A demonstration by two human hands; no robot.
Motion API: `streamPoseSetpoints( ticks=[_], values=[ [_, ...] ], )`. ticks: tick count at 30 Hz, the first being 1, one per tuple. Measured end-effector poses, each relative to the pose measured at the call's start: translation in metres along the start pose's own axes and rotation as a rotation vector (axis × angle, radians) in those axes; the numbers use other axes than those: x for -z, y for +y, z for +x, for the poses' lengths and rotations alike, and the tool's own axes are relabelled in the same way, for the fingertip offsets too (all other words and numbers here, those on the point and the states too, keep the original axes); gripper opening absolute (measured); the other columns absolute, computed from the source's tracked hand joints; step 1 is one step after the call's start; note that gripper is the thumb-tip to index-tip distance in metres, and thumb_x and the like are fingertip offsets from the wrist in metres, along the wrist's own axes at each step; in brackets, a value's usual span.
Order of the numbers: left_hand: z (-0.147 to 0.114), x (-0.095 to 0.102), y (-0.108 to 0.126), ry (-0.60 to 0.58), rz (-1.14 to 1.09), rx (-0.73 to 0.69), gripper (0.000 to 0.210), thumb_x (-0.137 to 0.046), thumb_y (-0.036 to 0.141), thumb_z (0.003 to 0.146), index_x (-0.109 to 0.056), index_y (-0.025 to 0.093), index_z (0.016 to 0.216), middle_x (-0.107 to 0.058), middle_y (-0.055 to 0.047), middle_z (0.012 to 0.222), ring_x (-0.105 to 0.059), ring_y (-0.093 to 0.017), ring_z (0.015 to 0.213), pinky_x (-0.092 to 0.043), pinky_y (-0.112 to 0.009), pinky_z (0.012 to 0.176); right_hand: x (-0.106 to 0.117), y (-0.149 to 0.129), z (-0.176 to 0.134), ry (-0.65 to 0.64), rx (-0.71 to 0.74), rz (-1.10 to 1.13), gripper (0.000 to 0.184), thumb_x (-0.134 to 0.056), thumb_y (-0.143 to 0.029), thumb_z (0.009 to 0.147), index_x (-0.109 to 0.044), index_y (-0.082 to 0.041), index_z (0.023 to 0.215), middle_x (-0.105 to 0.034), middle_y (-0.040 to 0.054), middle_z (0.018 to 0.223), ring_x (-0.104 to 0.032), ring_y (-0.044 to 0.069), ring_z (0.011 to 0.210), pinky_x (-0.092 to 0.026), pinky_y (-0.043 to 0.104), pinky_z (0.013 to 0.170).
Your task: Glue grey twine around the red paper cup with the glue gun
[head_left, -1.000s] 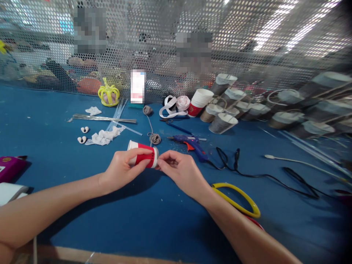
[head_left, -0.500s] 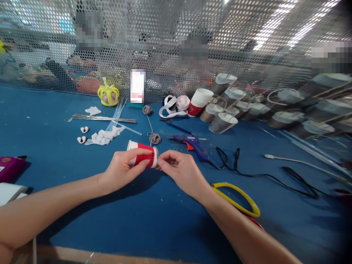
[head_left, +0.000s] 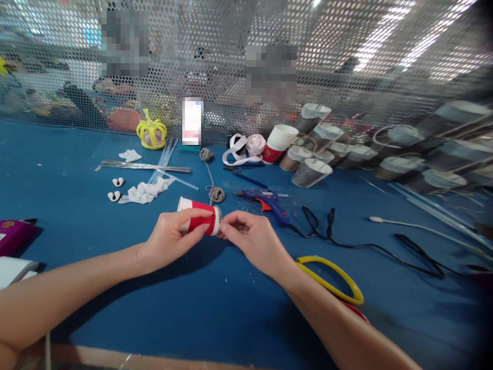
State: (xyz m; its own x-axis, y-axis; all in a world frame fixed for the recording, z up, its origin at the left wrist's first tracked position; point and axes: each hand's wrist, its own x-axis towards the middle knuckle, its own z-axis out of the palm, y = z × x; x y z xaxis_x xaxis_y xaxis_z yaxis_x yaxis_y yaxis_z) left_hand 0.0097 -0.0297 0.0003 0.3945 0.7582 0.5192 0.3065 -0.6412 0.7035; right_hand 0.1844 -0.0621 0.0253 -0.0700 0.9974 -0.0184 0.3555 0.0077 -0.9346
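Observation:
A red and white paper cup (head_left: 201, 209) lies on its side in the air above the blue table, its base toward the right. My left hand (head_left: 177, 231) is closed around it, thumb and fingers on the red band. At the cup's base, my right hand (head_left: 246, 234) has its fingertips pinched together; what they hold is too small to make out, perhaps the end of the grey cord. That grey cord (head_left: 217, 194) sits in a small bundle just behind the cup and runs back to a second ball (head_left: 206, 154).
Behind my right hand lies a blue glue gun (head_left: 269, 200) with a black cable. Yellow-handled scissors (head_left: 331, 277) lie under my right forearm. Stacked cups (head_left: 283, 137) and grey-wrapped cups (head_left: 313, 172) stand at the back right. Metal rods (head_left: 146, 166) and white lace (head_left: 146, 191) lie left.

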Motion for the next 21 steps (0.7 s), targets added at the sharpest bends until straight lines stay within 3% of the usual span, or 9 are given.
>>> streamPoseSetpoints(
  ticks=[9, 21],
  values=[
    [0.0019, -0.0003, -0.0009, -0.006, -0.091, 0.120, 0.020, -0.057, 0.015, 0.075, -0.066, 0.016, 0.093, -0.073, -0.003, 0.085, -0.067, -0.013, 0.070, -0.054, -0.020, 0.067, 0.0021, -0.0012, 0.0021, -0.035, -0.006, 0.048, 0.015, -0.053, -0.028, 0.076, -0.061, -0.017, 0.070, -0.065, 0.0018, 0.066, -0.060, 0.014, 0.065, -0.049, 0.027, 0.067],
    [0.0000, -0.0004, 0.0011, -0.011, -0.059, 0.091, 0.020, -0.057, 0.016, 0.075, -0.066, 0.016, 0.093, -0.073, -0.003, 0.084, -0.067, -0.013, 0.069, -0.055, -0.021, 0.066, -0.0005, 0.0011, 0.0003, 0.006, -0.003, 0.010, 0.012, -0.055, -0.027, 0.074, -0.060, -0.018, 0.068, -0.062, 0.0014, 0.063, -0.058, 0.015, 0.062, -0.048, 0.029, 0.063]
  ],
)
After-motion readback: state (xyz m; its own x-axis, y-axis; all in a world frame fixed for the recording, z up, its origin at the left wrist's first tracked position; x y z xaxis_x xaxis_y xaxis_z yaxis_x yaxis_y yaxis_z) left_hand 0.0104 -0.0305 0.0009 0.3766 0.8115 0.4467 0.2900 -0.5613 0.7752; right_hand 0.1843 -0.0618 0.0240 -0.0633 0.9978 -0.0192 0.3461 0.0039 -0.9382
